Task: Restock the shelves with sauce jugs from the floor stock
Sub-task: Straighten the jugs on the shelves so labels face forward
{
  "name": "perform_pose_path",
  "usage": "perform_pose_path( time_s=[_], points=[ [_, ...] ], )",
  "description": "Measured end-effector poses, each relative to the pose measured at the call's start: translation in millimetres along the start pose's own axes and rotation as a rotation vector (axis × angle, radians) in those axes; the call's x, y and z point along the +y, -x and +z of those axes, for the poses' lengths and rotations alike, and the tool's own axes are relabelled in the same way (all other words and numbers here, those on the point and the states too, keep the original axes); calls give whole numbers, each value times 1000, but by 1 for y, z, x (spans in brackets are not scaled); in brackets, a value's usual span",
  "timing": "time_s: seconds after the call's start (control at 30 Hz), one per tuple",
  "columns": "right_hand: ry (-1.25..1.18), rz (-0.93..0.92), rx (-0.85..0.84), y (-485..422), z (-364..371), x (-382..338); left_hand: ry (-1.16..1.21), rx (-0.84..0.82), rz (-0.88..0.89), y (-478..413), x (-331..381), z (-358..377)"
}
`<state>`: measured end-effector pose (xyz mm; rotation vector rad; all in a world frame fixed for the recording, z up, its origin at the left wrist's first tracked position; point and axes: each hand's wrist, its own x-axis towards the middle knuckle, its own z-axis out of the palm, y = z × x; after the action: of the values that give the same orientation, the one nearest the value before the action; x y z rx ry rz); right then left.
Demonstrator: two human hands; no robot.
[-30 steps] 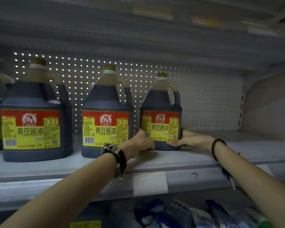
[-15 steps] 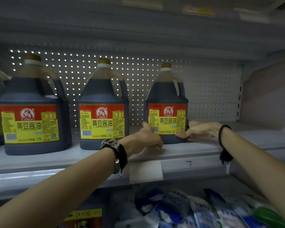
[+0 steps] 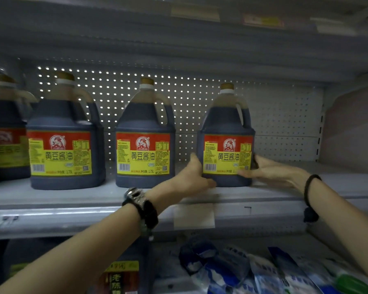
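Several dark sauce jugs with red and yellow labels stand in a row on the grey shelf [image 3: 51, 200]. The rightmost sauce jug [image 3: 226, 124] stands upright between my two hands. My left hand [image 3: 189, 179] holds its lower left corner, thumb up along the side and fingers at the base. My right hand [image 3: 272, 170] holds its lower right corner, fingers lying across the label front and thumb on the side. The middle jug [image 3: 145, 145] and another jug [image 3: 62, 145] stand to the left, apart from my hands.
A fourth jug [image 3: 4, 145] is cut off at the far left. Bare shelf [image 3: 327, 183] runs right to the side panel [image 3: 351, 132]. The upper shelf [image 3: 179, 28] hangs low overhead. Below lie blue-white bags [image 3: 242, 270] and a dark bottle [image 3: 119, 276].
The rightmost jug has slid to the right and forward between both hands. The gap to the middle jug has widened.
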<state>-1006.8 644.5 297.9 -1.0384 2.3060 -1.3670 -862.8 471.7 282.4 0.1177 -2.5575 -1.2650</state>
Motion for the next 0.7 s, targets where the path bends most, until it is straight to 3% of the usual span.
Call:
perform_pose_path(
  time_s=[0.13,0.2,0.27,0.33,0.5,0.7],
  points=[
    [-10,-329,675,16,21,-20,-170,529,335,38,-21,-43],
    [-41,-578,835,24,42,-37,-308,714,355,46,-42,-69],
    [-59,-729,706,23,67,-53,-315,751,278,49,-63,-92],
    [50,-728,531,11,94,-62,-249,680,185,51,-77,-110],
    [163,-259,-48,-25,141,-73,-240,378,-83,50,-95,-127],
    [67,-153,-126,-51,155,-59,-338,330,-85,42,-100,-131]
  ],
)
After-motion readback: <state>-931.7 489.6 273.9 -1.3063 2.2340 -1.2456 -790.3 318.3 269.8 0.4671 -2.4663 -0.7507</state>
